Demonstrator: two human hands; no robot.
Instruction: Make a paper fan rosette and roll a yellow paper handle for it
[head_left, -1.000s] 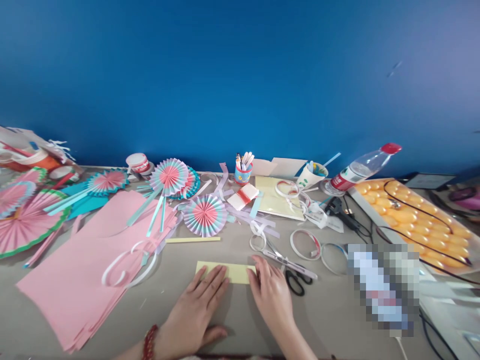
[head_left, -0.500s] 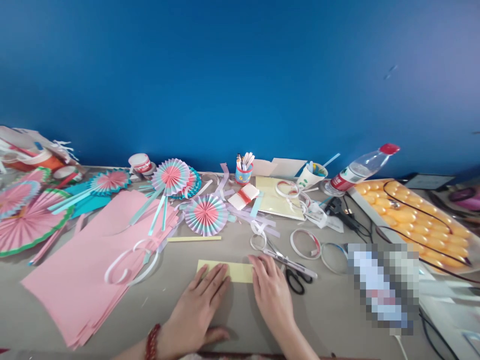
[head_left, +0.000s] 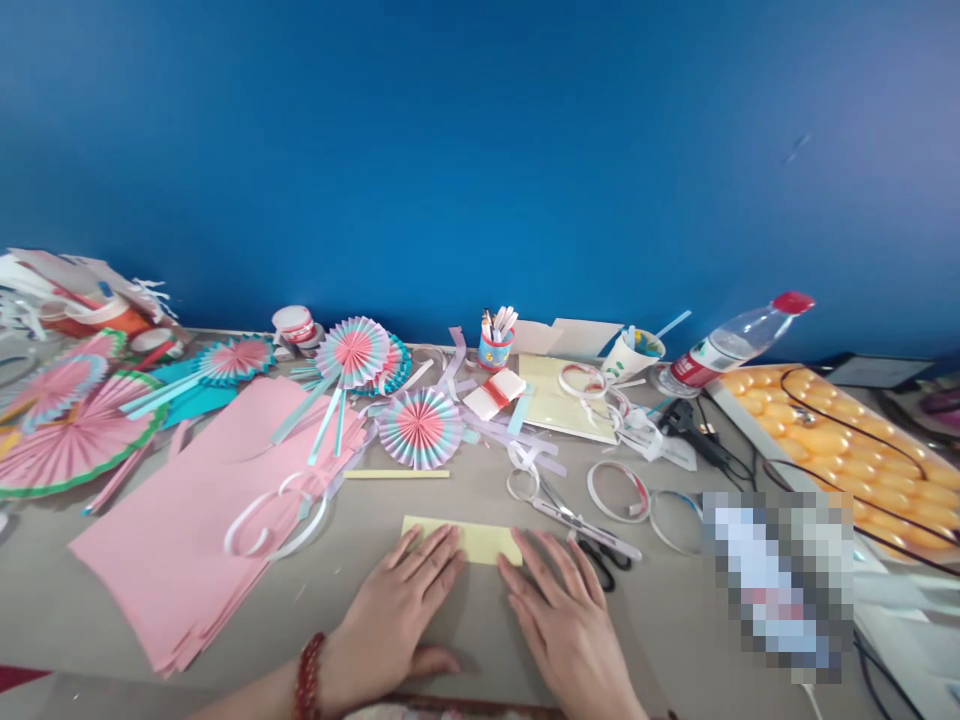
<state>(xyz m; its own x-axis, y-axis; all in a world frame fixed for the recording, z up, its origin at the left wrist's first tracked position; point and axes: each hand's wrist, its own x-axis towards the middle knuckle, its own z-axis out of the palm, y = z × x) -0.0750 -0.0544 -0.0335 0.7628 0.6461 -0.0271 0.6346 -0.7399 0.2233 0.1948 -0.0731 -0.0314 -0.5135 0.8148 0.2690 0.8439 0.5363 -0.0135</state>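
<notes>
A small pale yellow paper strip point(head_left: 486, 543) lies flat on the grey table. My left hand point(head_left: 401, 610), with a red beaded bracelet at the wrist, rests its fingertips on the strip's left part, palm down, thumb apart. At the strip's right end is my right hand point(head_left: 566, 610), its fingers spread and flat, some over the paper's edge and some on the table. Black-handled scissors point(head_left: 606, 565) lie partly behind the right fingers, beside a white and grey craft knife point(head_left: 589, 530). A narrow yellow strip point(head_left: 397, 474) lies farther back.
Pink paper sheets point(head_left: 187, 510) are stacked at the left, near folded paper fans point(head_left: 420, 427). Tape rolls point(head_left: 617, 491), a glue gun point(head_left: 694, 435) and a plastic bottle point(head_left: 720, 350) stand or lie at the right. A pen cup point(head_left: 496, 350) is by the blue wall.
My right hand has spread its fingers and shifted slightly right, showing the strip's right end. My left hand stays on the paper. The whole view has moved a little.
</notes>
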